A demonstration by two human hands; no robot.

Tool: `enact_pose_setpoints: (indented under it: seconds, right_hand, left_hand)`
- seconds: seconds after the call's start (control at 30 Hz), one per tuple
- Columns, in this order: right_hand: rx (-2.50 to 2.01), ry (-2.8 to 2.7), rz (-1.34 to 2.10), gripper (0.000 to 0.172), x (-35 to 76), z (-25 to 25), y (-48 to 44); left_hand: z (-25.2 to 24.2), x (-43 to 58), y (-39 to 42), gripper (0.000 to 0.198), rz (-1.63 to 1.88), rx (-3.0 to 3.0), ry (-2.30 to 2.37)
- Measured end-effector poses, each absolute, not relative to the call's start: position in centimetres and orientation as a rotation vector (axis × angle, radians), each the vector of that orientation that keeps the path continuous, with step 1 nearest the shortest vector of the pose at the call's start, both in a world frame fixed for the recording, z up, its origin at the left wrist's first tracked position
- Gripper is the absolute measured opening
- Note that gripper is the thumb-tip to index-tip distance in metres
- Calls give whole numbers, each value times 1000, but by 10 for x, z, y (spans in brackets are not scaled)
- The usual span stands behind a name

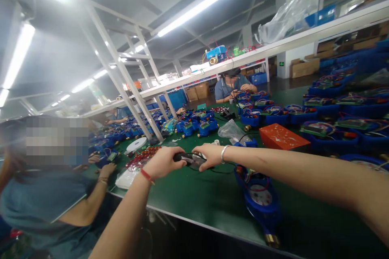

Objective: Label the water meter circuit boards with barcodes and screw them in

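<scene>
Roughly at the middle of the view, the left hand [162,162] and the right hand [209,155] are meeting just above the matte green worktop [206,206]. Each grip is clenching around one end of a small glossy black object [190,159], which is hanging between them. The fingers are covering most of it, so its exact shape is staying hard to make out. A thin black cord [219,171] is curling on the worktop just beneath the right wrist. A red string bracelet [147,175] is circling the left wrist and a smooth silver bangle [224,153] the right. The right forearm is partly hiding a round blue plastic meter housing [261,198], which is lying near the worktop's front edge with a brass threaded fitting [272,240] blurring at its lower end. Beyond the hands, a flat orange box flecked with white [284,137] is sitting beside a crumpled clear plastic bag [232,130]. A heap of small red beaded parts [142,157] is lying just left of the left hand, close to a flat white disc [136,144]. At the left, a seated co-worker's grey-blue sleeve [42,206] is being cut off by the frame. Another person in a blue shirt [223,89] is working far across, under a long white shelf [273,46].
</scene>
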State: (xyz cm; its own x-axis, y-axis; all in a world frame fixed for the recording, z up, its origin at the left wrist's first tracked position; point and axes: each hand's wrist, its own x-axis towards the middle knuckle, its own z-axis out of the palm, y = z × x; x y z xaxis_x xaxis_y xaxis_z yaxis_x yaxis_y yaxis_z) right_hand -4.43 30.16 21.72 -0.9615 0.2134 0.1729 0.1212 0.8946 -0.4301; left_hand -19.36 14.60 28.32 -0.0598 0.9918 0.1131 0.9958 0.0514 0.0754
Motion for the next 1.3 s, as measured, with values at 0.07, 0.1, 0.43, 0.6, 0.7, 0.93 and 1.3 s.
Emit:
enact_pose_setpoints:
  seconds: [0.07,0.1,0.43,0.6,0.7,0.93,1.3]
  right_hand:
    - [-196,-2854,759,55,-55,214,309]
    - [-166,-2840,839,45,-59,213,311]
    - [23,-2128,1675,34,-78,215,278]
    - [36,-1783,1822,39,-83,228,269]
    - [79,-1790,1851,39,-76,232,260]
    - [70,-2216,1830,22,-44,239,293]
    - [-98,-2717,1191,28,-86,253,269]
  left_hand:
    - [319,-193,139,24,-192,-2115,-2227]
    - [337,-193,136,25,-188,-2105,-2230]
    - [402,-187,160,40,-830,-1980,-1979]
    - [324,-155,167,45,-1756,-1553,-1837]
    - [278,-140,168,35,-1801,-1582,-1938]
    - [257,-151,143,26,-2165,-1563,-1965]
    - [312,-153,105,33,-3831,-1343,-315]
